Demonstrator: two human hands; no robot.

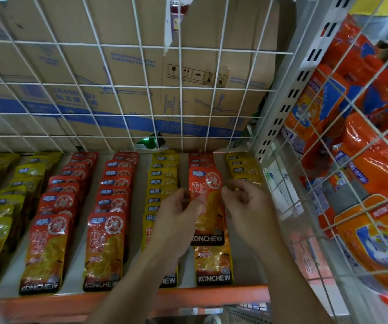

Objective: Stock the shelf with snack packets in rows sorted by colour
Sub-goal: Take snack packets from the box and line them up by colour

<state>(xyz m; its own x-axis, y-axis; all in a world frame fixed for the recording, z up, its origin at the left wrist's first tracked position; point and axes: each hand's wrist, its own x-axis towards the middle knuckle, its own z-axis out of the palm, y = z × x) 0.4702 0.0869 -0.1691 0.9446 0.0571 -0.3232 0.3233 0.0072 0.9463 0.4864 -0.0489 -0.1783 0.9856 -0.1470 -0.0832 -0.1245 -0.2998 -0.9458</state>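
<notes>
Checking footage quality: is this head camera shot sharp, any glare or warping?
Head view: wide-angle warping bows the wire grid; glare flecks the orange bags; the red packet held by left hand and right hand reads clearly; the bottom left corner is blurred.

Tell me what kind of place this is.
Probably a shop or stockroom: rows of red and yellow snack packets on an orange-edged shelf, a white wire grid panel with brown cardboard boxes behind, and orange plastic bags alongside.
</notes>
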